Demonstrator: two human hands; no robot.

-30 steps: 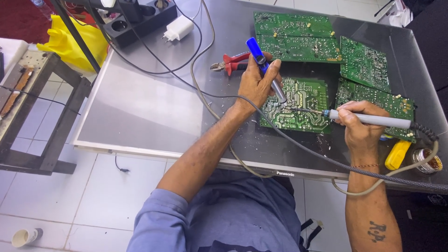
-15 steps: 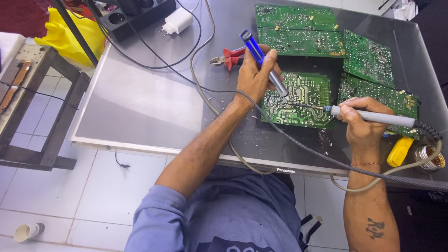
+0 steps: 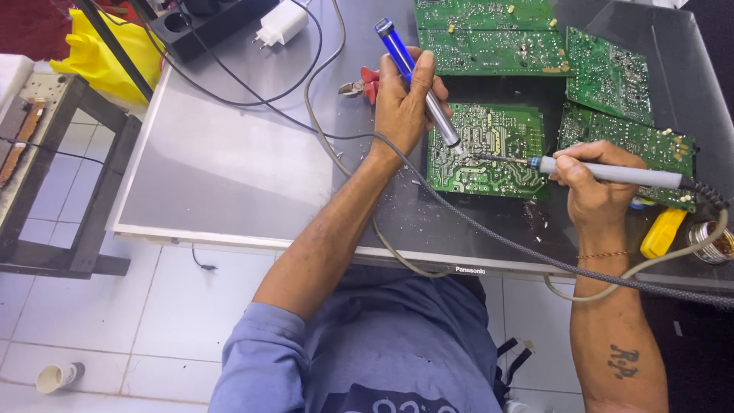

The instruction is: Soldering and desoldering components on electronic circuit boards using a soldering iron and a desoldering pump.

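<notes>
My left hand [image 3: 401,99] grips a blue and silver desoldering pump [image 3: 417,76], held tilted with its tip down on a green circuit board [image 3: 489,149]. My right hand [image 3: 589,180] holds a grey soldering iron [image 3: 604,172] lying nearly level, its thin tip touching the same board close to the pump's tip. The board lies solder side up on the back of a flat screen panel [image 3: 229,168]. The iron's braided cable [image 3: 497,237] runs across the panel under my left wrist.
Other green circuit boards [image 3: 489,38] lie above and to the right [image 3: 612,76]. Red-handled cutters [image 3: 363,84] sit near my left hand. A power strip [image 3: 206,23] and white adapter [image 3: 283,23] are at the top. A yellow tool [image 3: 664,232] and a small tin [image 3: 711,241] sit at right.
Both hands have kept their tools on the same board; the view has shifted a little and the pump's tip and the iron's tip stay close together.
</notes>
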